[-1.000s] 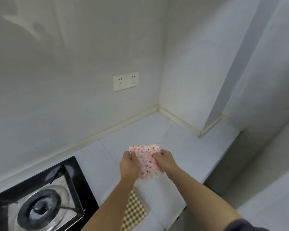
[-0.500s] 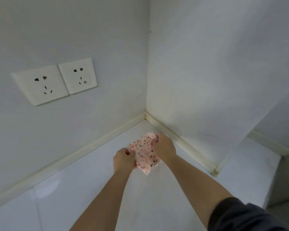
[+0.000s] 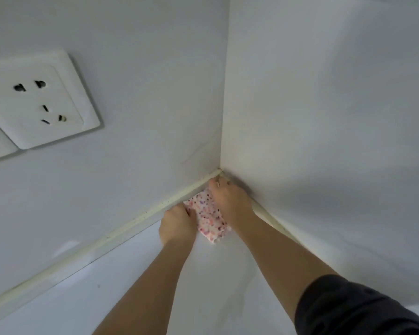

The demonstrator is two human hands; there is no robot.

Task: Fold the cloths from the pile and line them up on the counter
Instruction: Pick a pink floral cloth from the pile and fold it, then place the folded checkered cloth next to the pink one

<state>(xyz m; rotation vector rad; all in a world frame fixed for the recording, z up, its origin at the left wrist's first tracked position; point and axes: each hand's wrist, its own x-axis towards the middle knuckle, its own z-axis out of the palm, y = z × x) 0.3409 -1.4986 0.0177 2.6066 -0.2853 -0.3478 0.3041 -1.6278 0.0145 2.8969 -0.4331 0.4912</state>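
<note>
Holding folded cloth down at desk, just short of wall corner; aiming long axis at corner. Pinching edge farther from corner w/ left hand, fingers curled; gripping corner-side end w/ right hand, nearer corner. Reaching both arms straight twd corner. Judging release + flattening as next move.

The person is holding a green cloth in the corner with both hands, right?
Not green: the head view shows the cloth is white with pink and red speckles. The rest holds: the left hand and right hand both hold it in the corner of the counter.
</note>
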